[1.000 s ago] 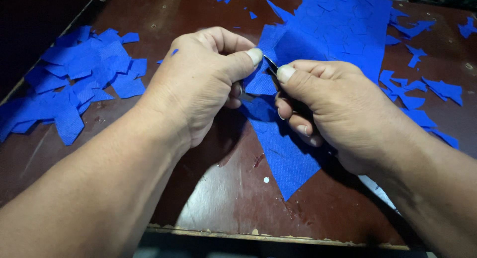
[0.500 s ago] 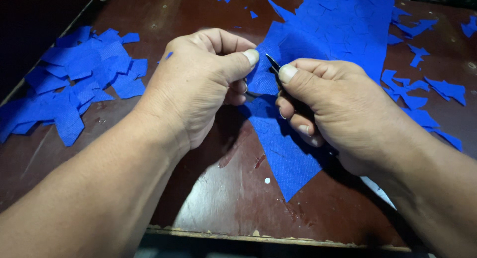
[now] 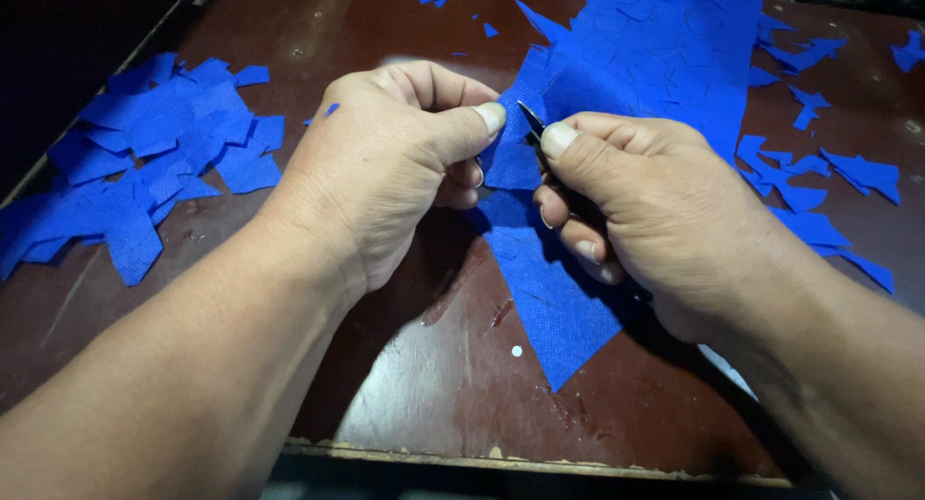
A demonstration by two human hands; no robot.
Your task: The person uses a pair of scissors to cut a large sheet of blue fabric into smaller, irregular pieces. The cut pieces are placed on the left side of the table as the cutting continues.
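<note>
The left hand (image 3: 385, 163) pinches a large blue fabric sheet (image 3: 617, 66); the right hand (image 3: 655, 211) clamps a small dark metal blade (image 3: 531, 118) (tip against the cloth).

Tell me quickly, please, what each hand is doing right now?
Left hand: closed, pinching the blue fabric sheet.
Right hand: closed around a thin dark blade, against the same sheet.

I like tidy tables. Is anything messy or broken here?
Yes. Blue fabric scraps lie heaped at the left and more scraps are scattered at the right. The wooden table is scuffed, its front edge chipped.
</note>
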